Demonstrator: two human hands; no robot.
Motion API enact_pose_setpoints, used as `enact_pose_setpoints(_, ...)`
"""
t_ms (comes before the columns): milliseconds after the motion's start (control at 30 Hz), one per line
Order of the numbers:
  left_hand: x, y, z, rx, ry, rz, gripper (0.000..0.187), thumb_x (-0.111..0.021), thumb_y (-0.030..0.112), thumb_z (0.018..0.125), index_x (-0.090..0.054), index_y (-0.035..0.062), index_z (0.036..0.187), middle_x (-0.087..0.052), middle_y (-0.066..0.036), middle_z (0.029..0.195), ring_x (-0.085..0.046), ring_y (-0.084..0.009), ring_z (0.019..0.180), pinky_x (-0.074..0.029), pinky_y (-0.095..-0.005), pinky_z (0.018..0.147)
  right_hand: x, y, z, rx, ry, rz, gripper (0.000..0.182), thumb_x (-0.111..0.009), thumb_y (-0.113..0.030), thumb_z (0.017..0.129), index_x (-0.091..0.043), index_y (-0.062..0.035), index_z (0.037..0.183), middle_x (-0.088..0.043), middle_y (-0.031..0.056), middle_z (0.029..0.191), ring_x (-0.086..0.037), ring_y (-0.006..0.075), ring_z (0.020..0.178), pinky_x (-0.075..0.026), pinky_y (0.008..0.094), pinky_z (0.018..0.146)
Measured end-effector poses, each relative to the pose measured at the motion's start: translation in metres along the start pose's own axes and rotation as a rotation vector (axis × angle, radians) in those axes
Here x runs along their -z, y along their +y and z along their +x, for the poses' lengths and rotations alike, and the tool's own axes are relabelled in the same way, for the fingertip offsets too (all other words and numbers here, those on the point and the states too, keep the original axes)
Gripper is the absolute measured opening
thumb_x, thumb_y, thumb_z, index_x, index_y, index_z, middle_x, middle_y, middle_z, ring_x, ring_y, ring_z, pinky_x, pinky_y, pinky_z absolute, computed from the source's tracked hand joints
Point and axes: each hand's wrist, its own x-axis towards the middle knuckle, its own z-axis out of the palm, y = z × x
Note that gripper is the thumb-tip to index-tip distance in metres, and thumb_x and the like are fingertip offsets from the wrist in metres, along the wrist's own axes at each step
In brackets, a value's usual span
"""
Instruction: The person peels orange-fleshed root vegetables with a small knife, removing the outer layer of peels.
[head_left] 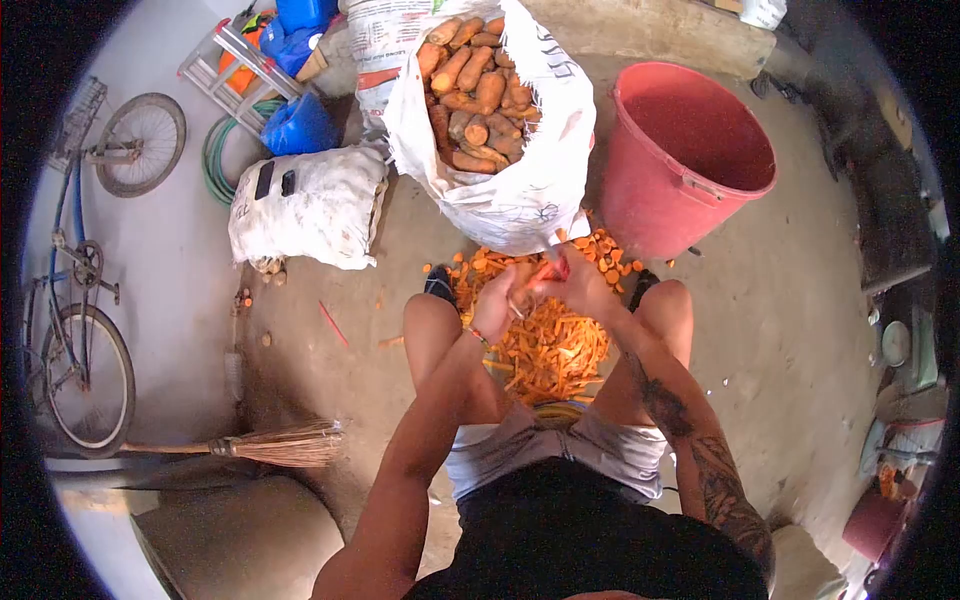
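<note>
My left hand [493,305] is closed around a carrot [539,276], mostly hidden by the fingers. Against it, my right hand [580,288] grips what looks like a red-handled knife [562,267], its blade small and blurred. Both hands meet between my knees, above a heap of cut carrot strips [555,350]. Round carrot slices [608,248] lie scattered at the heap's far edge. Just beyond the hands stands an open white sack [550,160] filled with whole carrots [480,90].
A large red tub [690,160] stands right of the sack. To the left are a tied white sack [310,210], a blue container [298,126], a ladder [240,75] and a green hose [215,165]. A bicycle [85,270] leans at the wall, near a straw broom [285,444].
</note>
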Motion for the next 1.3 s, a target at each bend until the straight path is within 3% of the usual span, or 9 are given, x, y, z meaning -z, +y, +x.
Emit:
enact_pose_setpoints(200, 0.033, -0.004, 0.009, 0.129, -0.174, -0.057, 0.038, -0.053, 0.041, 0.101, -0.062, 0.0093, 0.121, -0.067, 0.0, 0.102, -0.059, -0.01, 0.074, -0.045, -0.0277, 0.061, 0.013, 0.015, 0.019, 0.069, 0.257, 0.661, 0.032, -0.076, -0.012, 0.086, -0.055, -0.0018, 0.107, -0.065, 0.0058, 0.084, -0.064, 0.0164, 0.08, -0.054, 0.033, 0.072)
enact_pose_setpoints(367, 0.013, 0.007, -0.001, 0.024, -0.133, 0.07, 0.036, -0.052, 0.036, 0.102, -0.063, 0.0043, 0.115, -0.065, -0.005, 0.091, -0.058, -0.0134, 0.07, -0.045, -0.0297, 0.06, 0.024, -0.018, 0.007, -0.112, 0.103, -0.134, 0.027, -0.072, -0.017, 0.09, -0.056, -0.0028, 0.106, -0.069, 0.0092, 0.092, -0.067, 0.0165, 0.086, -0.055, 0.0335, 0.076)
enact_pose_setpoints(467, 0.02, 0.003, 0.002, 0.066, -0.185, -0.015, 0.034, -0.049, 0.033, 0.102, -0.062, 0.0036, 0.113, -0.063, -0.004, 0.081, -0.058, -0.0145, 0.066, -0.047, -0.0323, 0.061, 0.017, 0.029, 0.021, 0.024, 0.138, 0.722, 0.029, -0.074, -0.02, 0.089, -0.057, -0.0029, 0.105, -0.071, 0.0077, 0.092, -0.069, 0.0198, 0.087, -0.055, 0.0375, 0.073)
enact_pose_setpoints(533, 0.004, -0.004, 0.009, -0.009, -0.019, -0.012, 0.036, -0.049, 0.036, 0.102, -0.062, 0.004, 0.11, -0.061, -0.004, 0.078, -0.057, -0.0154, 0.065, -0.047, -0.0338, 0.061, 0.026, -0.046, 0.006, -0.098, 0.078, -0.114, 0.028, -0.075, -0.018, 0.087, -0.057, -0.0018, 0.102, -0.071, 0.0087, 0.089, -0.069, 0.0207, 0.082, -0.056, 0.0384, 0.073)
enact_pose_setpoints(733, 0.044, -0.009, 0.021, 0.045, -0.433, -0.155, 0.041, -0.054, 0.032, 0.1, -0.062, -0.0003, 0.124, -0.071, -0.008, 0.102, -0.067, -0.0158, 0.087, -0.051, -0.0273, 0.074, 0.005, 0.061, 0.021, 0.01, 0.287, 0.274, 0.03, -0.078, -0.01, 0.081, -0.054, -0.0034, 0.096, -0.061, 0.0065, 0.082, -0.06, 0.017, 0.075, -0.051, 0.0348, 0.068)
enact_pose_setpoints(833, -0.013, 0.01, -0.005, -0.063, -0.073, -0.032, 0.041, -0.048, 0.032, 0.102, -0.061, -0.001, 0.123, -0.066, -0.005, 0.09, -0.064, -0.0167, 0.078, -0.048, -0.0316, 0.065, 0.021, -0.057, 0.0, -0.057, -0.035, -0.378, 0.027, -0.073, -0.003, 0.085, -0.059, -0.0007, 0.109, -0.064, 0.0058, 0.085, -0.061, 0.0163, 0.079, -0.051, 0.0303, 0.072)
enact_pose_setpoints(967, 0.017, 0.01, 0.0, -0.01, -0.262, 0.091, 0.037, -0.052, 0.03, 0.101, -0.065, 0.0011, 0.12, -0.065, -0.001, 0.091, -0.061, -0.0122, 0.077, -0.05, -0.0275, 0.067, 0.022, 0.036, 0.025, -0.029, 0.27, 0.372, 0.035, -0.075, -0.008, 0.084, -0.059, -0.0004, 0.114, -0.063, 0.0046, 0.085, -0.062, 0.015, 0.082, -0.05, 0.0293, 0.073)
enact_pose_setpoints(1100, -0.002, 0.01, -0.009, -0.035, -0.052, 0.124, 0.034, -0.053, 0.033, 0.1, -0.068, 0.004, 0.111, -0.06, 0.001, 0.08, -0.055, -0.0106, 0.067, -0.044, -0.0267, 0.061, 0.036, -0.014, 0.018, -0.032, 0.158, -0.261, 0.017, -0.067, -0.004, 0.091, -0.058, 0.001, 0.105, -0.067, 0.006, 0.089, -0.066, 0.0152, 0.082, -0.052, 0.0275, 0.074)
enact_pose_setpoints(1300, 0.003, 0.01, -0.003, 0.019, -0.15, 0.043, 0.03, -0.052, 0.037, 0.101, -0.065, 0.0101, 0.099, -0.056, 0.002, 0.074, -0.05, -0.0112, 0.061, -0.041, -0.0294, 0.056, 0.017, 0.015, 0.023, 0.008, 0.144, 0.419, 0.021, -0.07, 0.002, 0.086, -0.057, 0.0025, 0.103, -0.063, 0.0086, 0.092, -0.066, 0.0174, 0.083, -0.056, 0.0325, 0.071)
